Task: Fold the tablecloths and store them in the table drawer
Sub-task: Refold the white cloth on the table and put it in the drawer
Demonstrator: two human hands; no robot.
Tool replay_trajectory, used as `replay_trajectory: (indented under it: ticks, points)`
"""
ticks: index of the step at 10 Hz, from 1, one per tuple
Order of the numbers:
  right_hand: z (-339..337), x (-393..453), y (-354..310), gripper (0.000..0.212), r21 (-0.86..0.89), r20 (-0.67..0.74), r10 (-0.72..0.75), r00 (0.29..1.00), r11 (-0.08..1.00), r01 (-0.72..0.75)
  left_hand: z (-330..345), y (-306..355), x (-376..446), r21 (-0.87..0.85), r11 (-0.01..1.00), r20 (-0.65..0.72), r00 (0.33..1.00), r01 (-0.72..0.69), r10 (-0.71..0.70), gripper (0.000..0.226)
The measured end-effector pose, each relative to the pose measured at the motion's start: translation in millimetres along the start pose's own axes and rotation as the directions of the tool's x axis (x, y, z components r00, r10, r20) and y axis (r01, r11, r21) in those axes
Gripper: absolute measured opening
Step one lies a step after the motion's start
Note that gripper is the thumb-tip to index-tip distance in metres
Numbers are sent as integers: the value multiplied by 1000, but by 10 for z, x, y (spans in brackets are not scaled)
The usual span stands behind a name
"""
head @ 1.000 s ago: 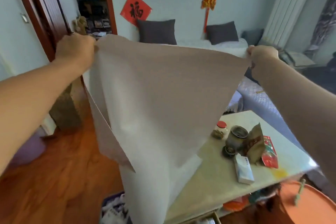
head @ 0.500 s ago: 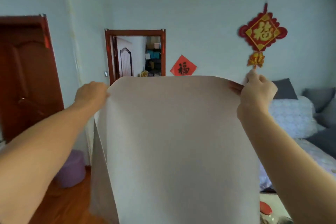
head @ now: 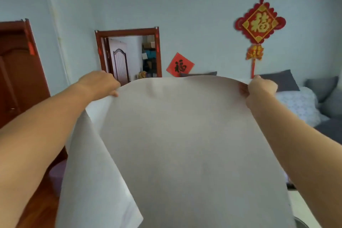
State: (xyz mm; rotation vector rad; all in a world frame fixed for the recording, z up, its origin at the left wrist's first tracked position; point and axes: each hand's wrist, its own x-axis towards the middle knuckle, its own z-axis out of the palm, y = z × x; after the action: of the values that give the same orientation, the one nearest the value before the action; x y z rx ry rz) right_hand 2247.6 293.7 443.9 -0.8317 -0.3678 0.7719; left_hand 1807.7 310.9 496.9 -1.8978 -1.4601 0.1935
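Holding the pale tablecloth up by its top corners: left hand and right hand, each grip pinched on cloth.

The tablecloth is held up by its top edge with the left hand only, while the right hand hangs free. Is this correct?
Not quite. In the head view both hands hold the tablecloth up by its top edge: the left hand grips one corner and the right hand pinches the other.
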Motion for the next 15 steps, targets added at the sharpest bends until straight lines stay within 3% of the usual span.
replay_trajectory:
  ticks: [1,2,3,5,6,8,9,10,11,12,13,14,15]
  points:
    - [-402,524,606,12,-172,-36,72,997,982,-77,514,493,378,28,992,27,992,-123,122,27]
    - [-556,629,1021,8,-149,-208,196,958,962,-229,996,854,778,45,978,-5,979,-202,202,21]
    - [-712,777,1416,15,-175,-244,231,942,945,-277,1403,1176,1128,-1,982,-72,979,-191,190,18]
    - [-1236,823,2040,31,-150,-329,377,866,884,-442,2116,1780,1255,-101,960,-16,965,-260,260,14]
    - [-1372,857,2152,18,-179,-362,366,857,875,-449,2356,1905,1255,-154,953,6,964,-261,265,12]
    - [-1644,760,2360,11,-298,-354,393,849,813,-500,2853,1959,1013,-497,864,64,990,-79,128,24]
    - [-2063,494,2566,14,-335,-390,428,815,758,-559,3152,2027,635,-657,745,150,989,114,-20,32]
    - [-2681,-26,2859,9,-299,-473,506,722,678,-671,3394,2178,119,-754,614,211,971,233,-110,8]
    - [-3331,-664,3212,2,-331,-587,522,619,544,-771,3512,2391,-447,-778,613,124,990,140,-69,27]
    - [-3847,-1204,3542,4,-419,-667,504,548,354,-836,3528,2566,-996,-796,605,86,995,33,59,44]
    - [-4307,-1538,3833,9,-482,-718,447,534,234,-844,3594,2735,-1577,-773,606,-33,965,-189,259,72]
    - [-4792,-1671,4169,13,-583,-716,398,573,109,-805,3791,2923,-2242,-661,614,-76,853,-431,516,83]
    - [-5330,-1771,4570,28,-628,-742,354,570,-67,-776,3936,3185,-2946,-595,565,-21,714,-572,700,78]
